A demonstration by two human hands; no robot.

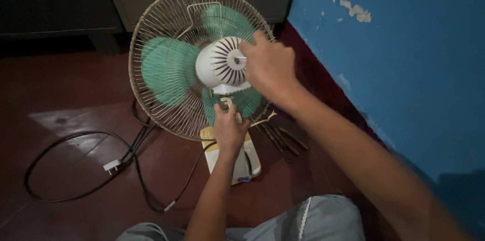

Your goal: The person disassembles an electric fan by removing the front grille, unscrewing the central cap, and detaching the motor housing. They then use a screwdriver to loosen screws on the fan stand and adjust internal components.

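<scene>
Dark red floor (76, 119), blue wall at right. Fan (197, 64): wire cage encloses green blades. Left hand (230, 129) gripping neck; right hand (268, 66) fingers pinched at motor housing (222, 64).

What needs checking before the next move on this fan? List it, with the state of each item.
1. Plug out of any socket: ok, it lies loose on the floor.
2. Blades at rest: cannot tell from one picture.
3. Left hand steadying the neck under the motor housing: ok, it grips there.
4. Right hand on the rear of the housing: ok, fingers at the centre pin; whether they pinch it, cannot tell.
5. Guard closed around the blades: ok on the visible side.
6. Cord clear of the base: not ok, loops run beside it.
</scene>
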